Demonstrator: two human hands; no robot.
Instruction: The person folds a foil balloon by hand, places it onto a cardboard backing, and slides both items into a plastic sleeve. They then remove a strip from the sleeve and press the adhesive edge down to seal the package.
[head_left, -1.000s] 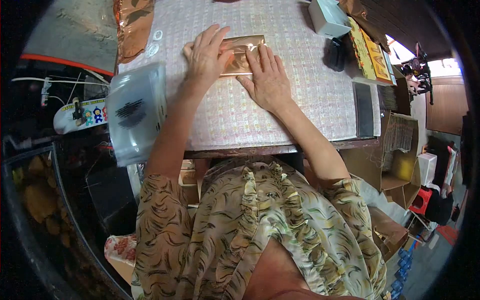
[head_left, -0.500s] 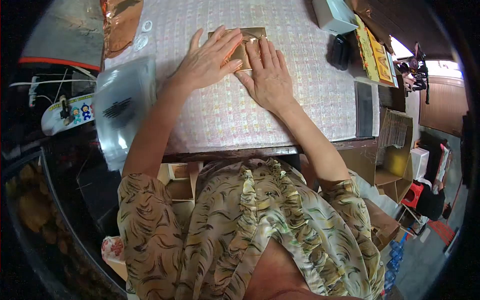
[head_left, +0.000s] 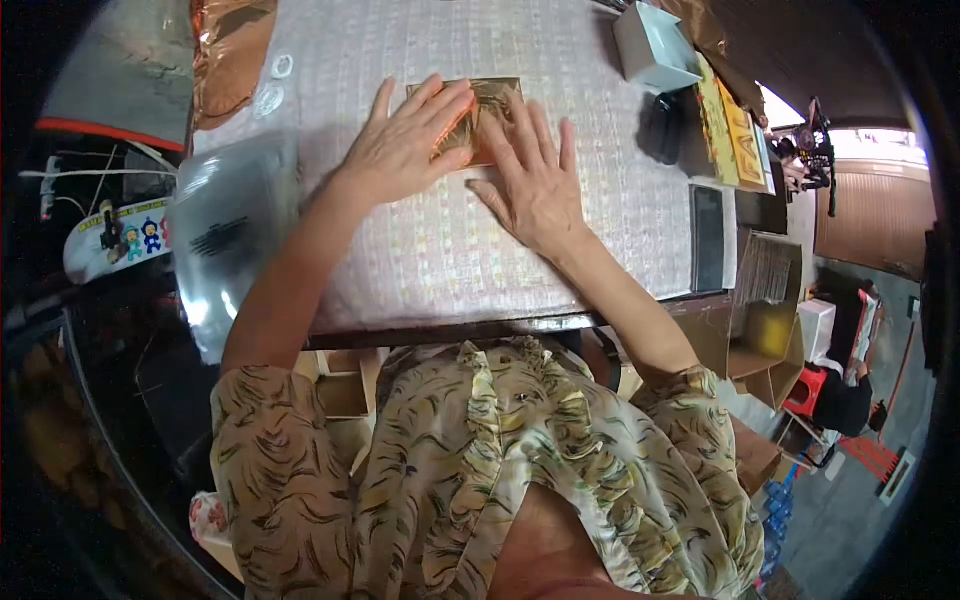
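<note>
A small square of shiny copper-coloured foil or film (head_left: 492, 92) lies on the cloth-covered table, partly hidden by both hands. My left hand (head_left: 408, 145) rests flat over its left side, fingers stretched out and thumb at its lower edge. My right hand (head_left: 538, 185) is at its right side with fingers spread, the fingertips at the square and the thumb pointing left below it. Neither hand grips anything.
A stack of clear plastic bags (head_left: 235, 240) lies at the table's left edge. Copper-coloured film (head_left: 232, 65) and clear round discs (head_left: 268, 98) are at the far left. To the right are a white box (head_left: 655, 50), a black object (head_left: 660, 128), a yellow box (head_left: 735, 125) and a dark flat panel (head_left: 707, 240).
My right hand's fingers have spread wider and shifted off the square a little, showing more of it. My left hand stays on it. The whole view has shifted slightly.
</note>
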